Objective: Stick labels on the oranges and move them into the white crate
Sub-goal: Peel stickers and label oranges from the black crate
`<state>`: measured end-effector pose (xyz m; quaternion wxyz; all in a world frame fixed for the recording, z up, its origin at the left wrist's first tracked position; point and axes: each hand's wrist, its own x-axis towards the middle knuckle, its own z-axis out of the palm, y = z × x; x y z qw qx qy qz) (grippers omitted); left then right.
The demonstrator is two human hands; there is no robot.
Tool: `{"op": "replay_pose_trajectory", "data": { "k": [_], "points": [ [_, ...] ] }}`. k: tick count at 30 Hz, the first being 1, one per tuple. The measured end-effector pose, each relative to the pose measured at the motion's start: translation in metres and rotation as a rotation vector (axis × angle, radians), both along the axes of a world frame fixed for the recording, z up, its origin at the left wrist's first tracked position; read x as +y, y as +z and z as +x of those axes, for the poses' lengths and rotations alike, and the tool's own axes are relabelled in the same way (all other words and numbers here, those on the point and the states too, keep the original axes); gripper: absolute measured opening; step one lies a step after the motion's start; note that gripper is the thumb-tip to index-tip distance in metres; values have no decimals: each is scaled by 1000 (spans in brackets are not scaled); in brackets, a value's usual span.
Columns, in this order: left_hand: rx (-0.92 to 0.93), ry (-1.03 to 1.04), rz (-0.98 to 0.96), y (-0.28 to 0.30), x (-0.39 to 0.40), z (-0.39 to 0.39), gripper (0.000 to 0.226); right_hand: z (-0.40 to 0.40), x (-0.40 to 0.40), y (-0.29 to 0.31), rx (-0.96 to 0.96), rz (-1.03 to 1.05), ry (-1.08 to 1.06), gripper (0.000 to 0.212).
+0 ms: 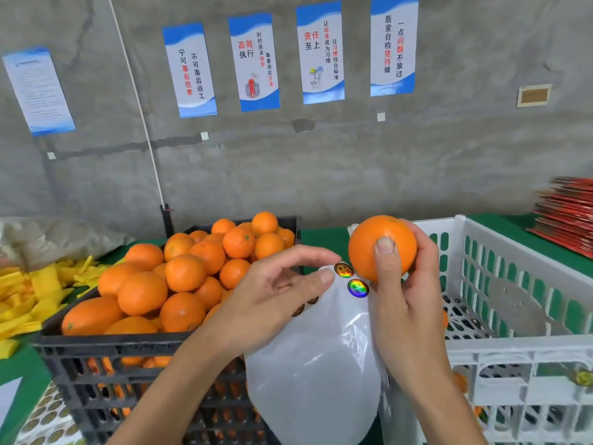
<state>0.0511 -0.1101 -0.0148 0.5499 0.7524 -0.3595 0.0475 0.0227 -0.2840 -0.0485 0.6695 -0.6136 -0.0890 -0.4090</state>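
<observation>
Right hand (407, 303) grips one orange (382, 247): thumb flat across the front, fingers curled behind, held up over the near-left corner of the white crate (513, 351). No label visible on the side facing camera. Left hand (272, 297) is open, fingers loosely spread, thumb tip at the top edge of the white backing sheet (314, 364), next to two round holographic labels (351, 279) just below the held orange. Whether the left hand touches or pinches the sheet: can't tell.

Black crate (134, 364), left: heaped over the rim with oranges, more showing through the slats. White crate, right: mostly bare lattice floor; orange patches at the near wall behind the right wrist, mostly hidden.

Two darker stickers lower on the sheet sit partly behind the left hand. Another sticker sheet (48, 412) is cut off bottom left. Yellow strips (29, 297) far left, blurred. Red stack (568, 213) cropped at right edge.
</observation>
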Motion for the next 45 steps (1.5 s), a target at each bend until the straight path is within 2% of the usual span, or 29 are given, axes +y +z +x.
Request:
{"op": "replay_pose_trajectory", "data": {
  "k": [6,11,15,19,25,32,36,41,45],
  "points": [
    [116,-85,1,13,-5,11,34,-1,-1,-1,4,11,52,67],
    [161,-83,-48,7,-7,12,33,0,-2,-3,-15,3,52,56],
    [171,-67,-84,1,-6,11,32,1,-2,-4,-15,-7,52,58],
    [131,-16,-70,-3,-5,12,24,1,-1,-4,-15,-3,60,52],
    [96,49,-57,-3,-5,14,15,2,1,-6,-1,-50,77,64],
    [111,89,-85,-6,-4,15,18,2,0,-8,7,-43,139,56],
    [15,156,-115,-11,-6,17,15,-2,1,-6,2,-40,146,54],
    [-69,225,-166,-12,-9,14,18,-7,5,-3,4,-155,107,61],
    [-32,226,-214,-6,-10,7,20,-4,9,-8,57,-240,124,65]
  ]
}}
